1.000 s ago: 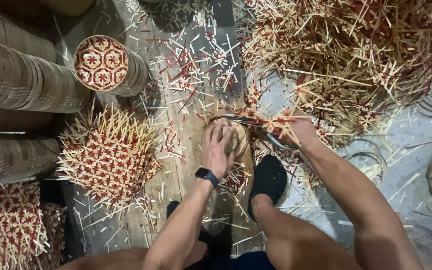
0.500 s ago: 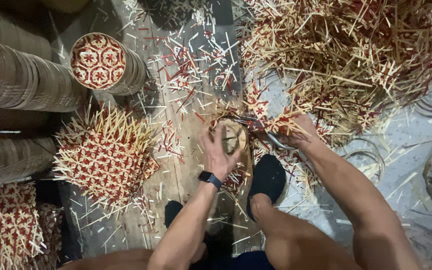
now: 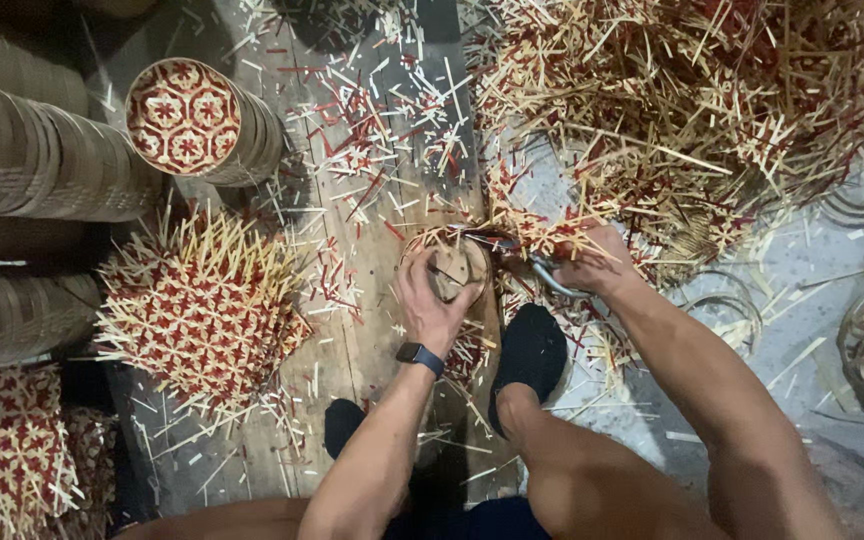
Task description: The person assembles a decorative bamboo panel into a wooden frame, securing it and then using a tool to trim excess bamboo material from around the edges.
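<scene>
your left hand [image 3: 435,305] has slid a little lower over the small woven basket [image 3: 449,262] since the earlier frames, while your right hand [image 3: 600,263] has stayed beside it with the shears [image 3: 517,252]. the basket sits on the wooden board [image 3: 352,330], just ahead of your dark shoe [image 3: 527,352]. your left fingers are curled over the basket's near rim, pressing it down and holding it in place; a dark watch [image 3: 419,356] sits on that wrist. your right fingers are closed around the handles of the shears, whose blades reach in to the basket's right edge, among the loose strip ends sticking out there. how far the blades stand apart you cannot tell from here. to your left lies an untrimmed woven panel [image 3: 202,305] in red and pale strips, its ends bristling out all round. beyond it a finished round basket [image 3: 192,118] lies on its side, next to stacked bamboo hoops [image 3: 37,160]. a large heap of cut strips [image 3: 702,110] fills the upper right, and short offcuts litter the board.
</scene>
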